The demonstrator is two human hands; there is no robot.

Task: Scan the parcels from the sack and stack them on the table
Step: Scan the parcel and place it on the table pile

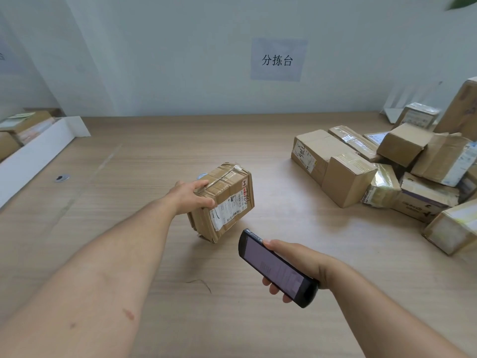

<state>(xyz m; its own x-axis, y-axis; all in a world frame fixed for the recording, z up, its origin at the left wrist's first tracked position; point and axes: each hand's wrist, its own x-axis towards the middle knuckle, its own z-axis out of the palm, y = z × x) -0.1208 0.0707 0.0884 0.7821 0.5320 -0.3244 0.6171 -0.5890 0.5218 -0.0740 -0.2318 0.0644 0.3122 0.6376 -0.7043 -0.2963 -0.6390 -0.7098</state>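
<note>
Cardboard parcel [223, 202], head view, one item: tilted, its label [229, 210] facing up toward me. My left hand [192, 196] grips its left end, thumb on the near face and fingers curled over the top. I cannot tell whether the low corner touches the table [129, 164].

Scanner [277, 267], one: dark, screen up, wrapped in my right hand [296, 264], its nose just beside the parcel, right of and nearer than my left grip.

Pile [387, 171] of boxes: well right of both grips, loosely heaped. Sack: not in view.

Step, as I judge it: scanning. Next I need the scanner nose aimed squarely at the barcode, the parcel held steady, then a carry right to the pile.
</note>
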